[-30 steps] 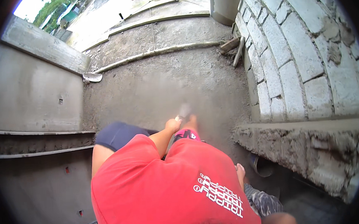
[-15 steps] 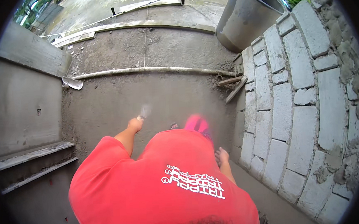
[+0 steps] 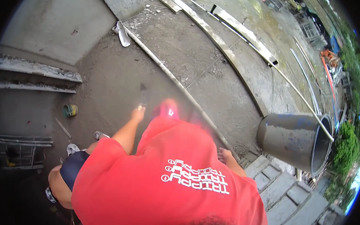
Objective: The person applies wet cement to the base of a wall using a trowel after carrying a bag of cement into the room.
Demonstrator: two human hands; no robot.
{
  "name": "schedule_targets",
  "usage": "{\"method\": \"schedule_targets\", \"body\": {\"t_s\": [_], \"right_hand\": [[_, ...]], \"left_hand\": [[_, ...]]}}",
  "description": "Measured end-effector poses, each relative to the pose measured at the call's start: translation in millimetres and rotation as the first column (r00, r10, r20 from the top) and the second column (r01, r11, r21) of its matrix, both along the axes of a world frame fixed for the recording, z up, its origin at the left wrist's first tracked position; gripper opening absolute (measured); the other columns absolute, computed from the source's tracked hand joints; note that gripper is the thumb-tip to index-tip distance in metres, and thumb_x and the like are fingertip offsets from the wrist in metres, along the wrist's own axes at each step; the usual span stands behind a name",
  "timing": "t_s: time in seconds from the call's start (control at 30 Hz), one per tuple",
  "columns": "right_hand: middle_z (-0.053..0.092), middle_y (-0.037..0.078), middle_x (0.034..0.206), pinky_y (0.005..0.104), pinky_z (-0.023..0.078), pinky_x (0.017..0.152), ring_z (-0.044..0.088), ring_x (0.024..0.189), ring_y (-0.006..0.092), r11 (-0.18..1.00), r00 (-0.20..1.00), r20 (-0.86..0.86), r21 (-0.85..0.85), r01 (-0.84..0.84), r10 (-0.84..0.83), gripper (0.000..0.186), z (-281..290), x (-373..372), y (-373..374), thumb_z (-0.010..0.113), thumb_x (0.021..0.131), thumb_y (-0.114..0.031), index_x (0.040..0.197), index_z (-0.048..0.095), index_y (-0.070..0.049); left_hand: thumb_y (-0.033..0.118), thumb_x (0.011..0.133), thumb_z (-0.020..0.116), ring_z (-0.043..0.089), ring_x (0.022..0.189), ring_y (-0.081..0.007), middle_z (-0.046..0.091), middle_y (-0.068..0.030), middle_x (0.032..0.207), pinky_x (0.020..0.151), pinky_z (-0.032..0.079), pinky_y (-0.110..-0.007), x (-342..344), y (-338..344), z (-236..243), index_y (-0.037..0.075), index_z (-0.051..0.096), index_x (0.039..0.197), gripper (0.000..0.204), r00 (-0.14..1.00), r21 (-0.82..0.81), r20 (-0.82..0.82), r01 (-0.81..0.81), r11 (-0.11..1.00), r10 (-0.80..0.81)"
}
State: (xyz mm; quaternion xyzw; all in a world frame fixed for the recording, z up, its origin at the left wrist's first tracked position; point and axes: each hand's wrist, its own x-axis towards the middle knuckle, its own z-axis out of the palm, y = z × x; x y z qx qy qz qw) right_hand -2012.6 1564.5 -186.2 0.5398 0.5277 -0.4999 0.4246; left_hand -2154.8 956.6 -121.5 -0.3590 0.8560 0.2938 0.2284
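The person's left hand [image 3: 138, 114] is closed around the pale handle of a pointed, dark metal trowel [image 3: 143, 90], whose blade points toward the far side, over a smooth, damp-looking grey floor [image 3: 104, 86]. Whether the blade touches the floor cannot be told. The right hand [image 3: 225, 154] hangs to the right of the body, fingers loosely bent and partly open, with nothing visible in it; it is near a long, pale, round pole [image 3: 165, 69] that slants across the floor.

Between the hands, a blurred pink garment or shoe [image 3: 169, 109] shows beyond the red shirt [image 3: 162, 155]. To the left sits a small green and yellow can [image 3: 70, 110]; nearer, another person in dark blue shorts [image 3: 74, 166] is bent low. To the right stands a large grey cylinder [image 3: 282, 141], beyond a grey block wall [image 3: 277, 187].

The step in hand appears to be working the floor's surface with the trowel. The next move seems to call for a flat blade, light even pressure and careful footing.
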Motion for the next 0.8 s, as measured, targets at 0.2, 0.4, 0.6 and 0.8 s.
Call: {"method": "schedule_targets", "body": {"t_s": [0.2,0.4,0.6,0.8], "right_hand": [[0.057,0.016,0.132,0.0502,0.049,0.09,0.06,0.112,0.0338,0.881,0.87,-0.182,0.218,-0.42,0.459,0.054,76,-328,-23,0.058,0.094,-0.035,0.139,0.048,-0.007],[0.058,0.017,0.129,0.0391,0.052,0.083,0.062,0.106,0.0285,0.941,0.739,-0.599,0.081,-0.33,0.31,0.052,130,-617,-112,0.06,0.095,-0.033,0.136,0.046,-0.003],[0.052,0.016,0.139,0.0447,0.043,0.096,0.052,0.124,0.0317,0.755,0.717,-0.513,-0.185,-0.63,0.472,0.072,164,-753,-302,0.05,0.097,-0.051,0.148,0.034,-0.004],[0.05,0.014,0.141,0.044,0.04,0.099,0.051,0.124,0.0322,0.497,0.637,-0.421,-0.401,-0.77,0.646,0.076,225,-882,-488,0.045,0.096,-0.06,0.148,0.036,-0.006]], "left_hand": [[0.047,0.087,0.064,0.069,0.092,-0.0355,0.069,-0.0249,0.101,0.08,0.053,-0.045,46,-34,-8,-0.002,0.066,0.113,0.056,0.859,0.048,0.377,-0.392,0.919,0.347],[0.037,0.088,0.065,0.065,0.109,-0.033,0.068,-0.0182,0.117,0.091,0.05,-0.045,-26,25,-17,0.002,0.065,0.12,0.048,0.756,-0.017,0.552,-0.41,0.912,0.35],[0.038,0.096,0.041,0.062,0.113,-0.0352,0.063,-0.0154,0.126,0.095,0.05,-0.046,-278,-53,-22,0.007,0.065,0.118,0.046,0.922,0.014,0.341,-0.2,0.98,0.183],[0.043,0.095,0.052,0.064,0.1,-0.0391,0.066,-0.0233,0.106,0.084,0.051,-0.048,-590,-61,139,0.005,0.062,0.116,0.044,0.84,0.51,-0.373,-0.169,0.844,0.393]]}}
